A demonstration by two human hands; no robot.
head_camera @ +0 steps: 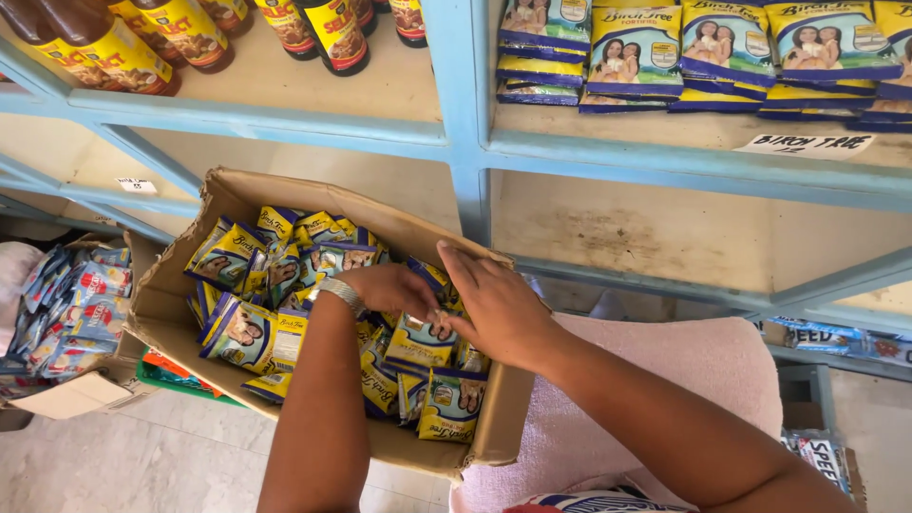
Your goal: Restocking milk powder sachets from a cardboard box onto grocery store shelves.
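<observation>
Two bare hands down inside the cardboard box [171, 313], close together over its middle. Left hand [385, 285], silver wristband [340, 293] just behind it, curled low among the yellow-and-blue pouches [249, 334]; fingertips hidden behind the other hand, so cannot tell whether clamped on one or merely resting. Right hand [499, 304] loose, fingers stretched flat and laid across the pouch tops, gripping nothing visible. Probably pressed together so as to gather or square up a small bundle.

Pouches heaped loosely in the box, some flat, some on edge, each yellow with a dark blue border and a small picture of two people. Box tilted open toward the wearer, likely for easy reach, its near right corner resting on a pink cloth [665, 380].

Left of the box, a second carton [57, 394] full of pale blue and red sachets [76, 304]. Just under the box's left edge, something green [171, 372].

Behind the box, a light blue shelf frame [456, 142], with a small white tag [137, 185] on its rail. Up and left of the box, brown bottles [114, 47] with yellow-and-red labels. Up and right, matching stacked pouches [636, 52] in neat rows, faces forward, above a white handwritten strip [806, 144] on the shelf edge.
</observation>
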